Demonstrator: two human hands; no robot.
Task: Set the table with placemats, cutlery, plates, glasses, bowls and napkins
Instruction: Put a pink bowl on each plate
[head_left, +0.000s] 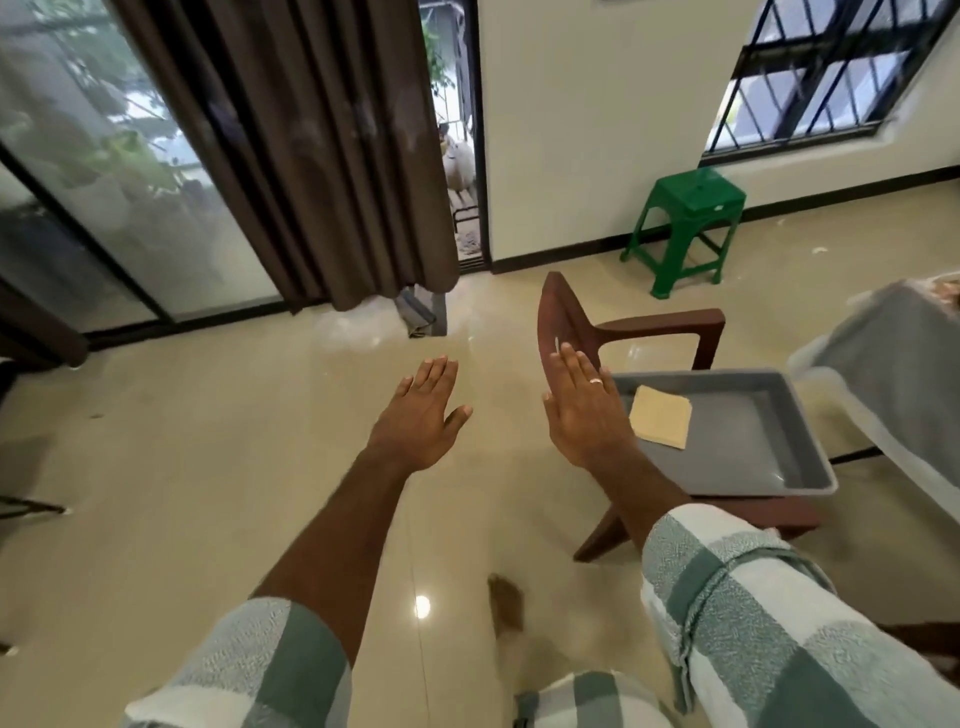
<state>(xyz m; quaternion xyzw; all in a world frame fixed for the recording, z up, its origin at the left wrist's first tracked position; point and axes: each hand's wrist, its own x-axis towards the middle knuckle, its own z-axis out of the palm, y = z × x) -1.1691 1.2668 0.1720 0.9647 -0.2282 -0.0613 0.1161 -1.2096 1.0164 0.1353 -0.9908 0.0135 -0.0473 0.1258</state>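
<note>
A grey plastic tray (779, 483) sits on the seat of a wooden chair (566, 317) at the right. Inside the tray lies a folded beige napkin (661, 423). My right hand (582, 410) is stretched out flat with straight fingers, just left of the tray and in front of the chair's back, holding nothing. My left hand (423, 410) is also flat and empty, out over the bare tiled floor left of the chair. The corner of a table under a grey cloth (893, 364) shows at the far right.
A green plastic stool (685, 223) stands by the back wall under a barred window. Brown curtains (311, 156) hang over glass sliding doors at the left. Glossy beige floor tiles (208, 467) spread across the middle. My foot (506, 603) shows below.
</note>
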